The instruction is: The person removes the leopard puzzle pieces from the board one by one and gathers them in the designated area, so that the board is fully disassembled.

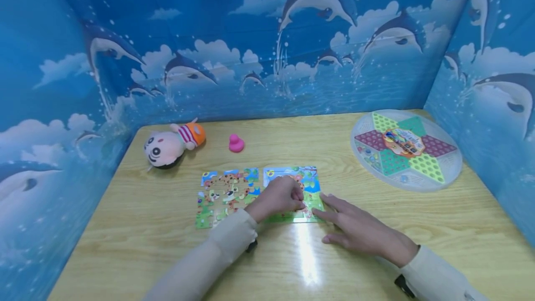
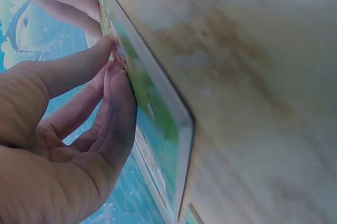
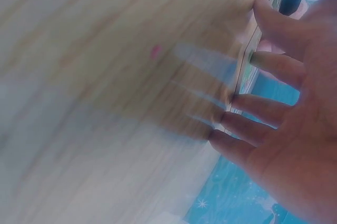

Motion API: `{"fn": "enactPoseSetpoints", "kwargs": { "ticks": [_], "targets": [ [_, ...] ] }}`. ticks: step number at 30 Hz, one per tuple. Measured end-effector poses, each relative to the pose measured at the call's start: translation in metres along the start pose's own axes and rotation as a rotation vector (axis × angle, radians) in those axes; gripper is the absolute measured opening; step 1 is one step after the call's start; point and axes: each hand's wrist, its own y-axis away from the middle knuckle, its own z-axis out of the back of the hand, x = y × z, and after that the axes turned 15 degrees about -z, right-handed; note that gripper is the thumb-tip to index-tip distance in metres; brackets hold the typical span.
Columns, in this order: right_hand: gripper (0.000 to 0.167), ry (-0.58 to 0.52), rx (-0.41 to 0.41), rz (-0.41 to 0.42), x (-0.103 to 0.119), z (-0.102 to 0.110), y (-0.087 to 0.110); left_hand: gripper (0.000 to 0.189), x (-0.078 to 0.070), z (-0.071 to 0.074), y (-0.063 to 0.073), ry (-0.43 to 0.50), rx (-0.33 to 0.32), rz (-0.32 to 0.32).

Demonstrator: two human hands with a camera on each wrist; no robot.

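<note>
My left hand [image 1: 277,196] reaches over the right-hand jigsaw puzzle [image 1: 312,184], a flat board with a bright animal picture. In the left wrist view, its thumb and curled fingers pinch a puzzle piece [image 2: 117,50] right at the board's surface, mostly hidden by the fingertips. My right hand [image 1: 359,229] lies with fingers spread at the same board's right side, index and middle fingertips at the edge. Its palm and separated fingers [image 3: 263,109] show in the right wrist view. Left of that board lies a second jigsaw puzzle [image 1: 205,217] with a spotted animal and gaps between pieces.
A plush doll [image 1: 167,147] in a striped top lies at the back left, with a pink toy duck [image 1: 236,144] beside it. A round Chinese checkers board [image 1: 359,152] is at the back right. Dolphin-printed curtains [image 1: 251,27] enclose the wooden table [image 1: 138,245].
</note>
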Motion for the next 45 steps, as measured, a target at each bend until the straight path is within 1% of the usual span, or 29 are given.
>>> {"fn": "enactPoseSetpoints", "kwargs": {
  "ticks": [4, 8, 11, 15, 19, 25, 31, 35, 38, 41, 45],
  "targets": [
    [0.062, 0.0, -0.004, 0.004, -0.0004, -0.0005, 0.0003, 0.01, -0.0026, -0.0007, -0.0033, -0.007, 0.008, -0.011],
    [0.062, 0.006, -0.006, 0.011, -0.0012, -0.0012, 0.0002, 0.01, -0.0045, -0.0009, -0.0043, 0.013, 0.009, 0.014],
    [0.062, 0.013, -0.006, 0.015, -0.0017, -0.0019, 0.0001, 0.01, -0.0054, -0.0007, -0.005, 0.003, 0.014, 0.029],
    [0.061, 0.011, -0.005, 0.014, -0.0022, -0.0023, 0.0004, 0.013, -0.0054, -0.0007, -0.006, -0.024, 0.032, 0.015],
    [0.061, 0.003, -0.006, 0.015, -0.0026, -0.0028, 0.0007, 0.016, -0.0052, -0.0005, -0.0056, -0.029, 0.041, 0.004],
    [0.062, -0.026, 0.014, 0.001, -0.0027, -0.0031, 0.0007, 0.019, -0.0039, -0.0013, -0.0054, -0.033, 0.028, -0.005],
    [0.063, -0.044, 0.03, -0.009, -0.0026, -0.0025, 0.0008, 0.016, -0.0041, -0.0013, -0.005, 0.006, 0.026, 0.016],
    [0.064, -0.059, 0.044, -0.013, -0.003, -0.0024, 0.0009, 0.014, -0.0042, -0.0014, -0.0036, 0.018, 0.021, 0.015],
    [0.064, -0.068, 0.05, -0.011, -0.0033, -0.0025, 0.0007, 0.01, -0.0036, -0.002, -0.0027, 0.008, 0.002, 0.008],
    [0.065, -0.071, 0.053, -0.01, -0.0033, -0.0024, 0.0006, 0.013, -0.0033, -0.0023, -0.0021, -0.009, -0.012, 0.006],
    [0.064, -0.075, 0.061, -0.015, -0.0035, -0.0021, 0.0004, 0.012, -0.0035, -0.0025, -0.0023, -0.037, -0.004, -0.007]
  ]
}}
